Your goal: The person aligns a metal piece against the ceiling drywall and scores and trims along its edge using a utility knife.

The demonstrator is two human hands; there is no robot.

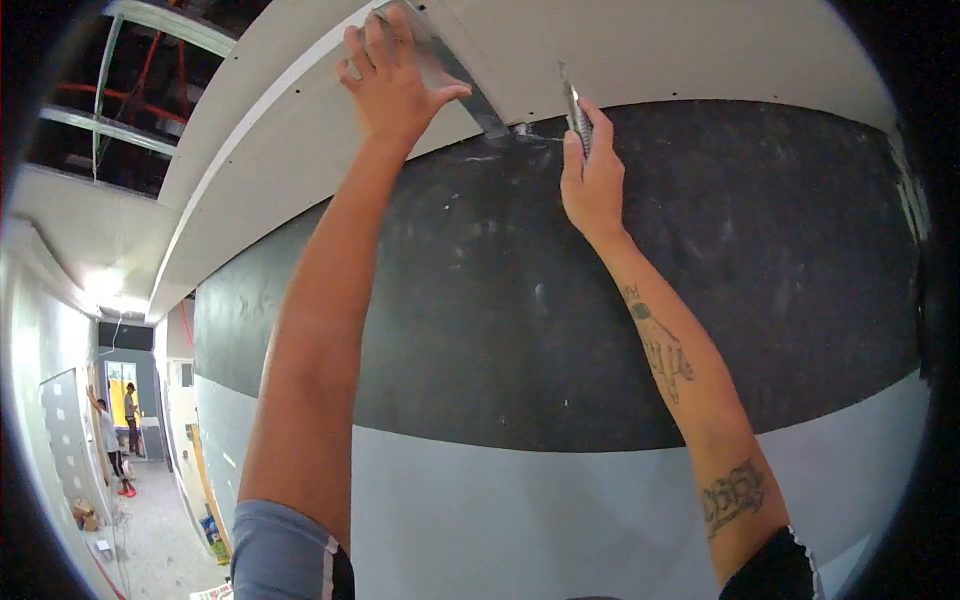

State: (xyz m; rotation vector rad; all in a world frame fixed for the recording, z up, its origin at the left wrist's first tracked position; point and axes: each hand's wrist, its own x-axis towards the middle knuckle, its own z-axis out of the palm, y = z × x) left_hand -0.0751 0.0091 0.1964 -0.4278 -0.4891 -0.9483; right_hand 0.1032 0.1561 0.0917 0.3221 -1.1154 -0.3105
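Note:
My left hand [393, 85] reaches up with its fingers spread, pressed flat against a grey, metal-looking strip [484, 108]. That strip lies across the pale ceiling board [690, 50], its lower end at the top of the dark wall band [500, 290]. My right hand [594, 170] is closed around a utility knife [577, 118], blade pointing up toward the board. The knife is to the right of the strip and apart from it. Whitish marks show on the dark band just under the strip's end.
An opening [125, 85] in the ceiling at upper left shows metal framing and red lines. Below the dark band the wall is light grey [520, 510]. Down the corridor [160, 530] at left are two people, one in a white top [108, 435], and boxes along the wall.

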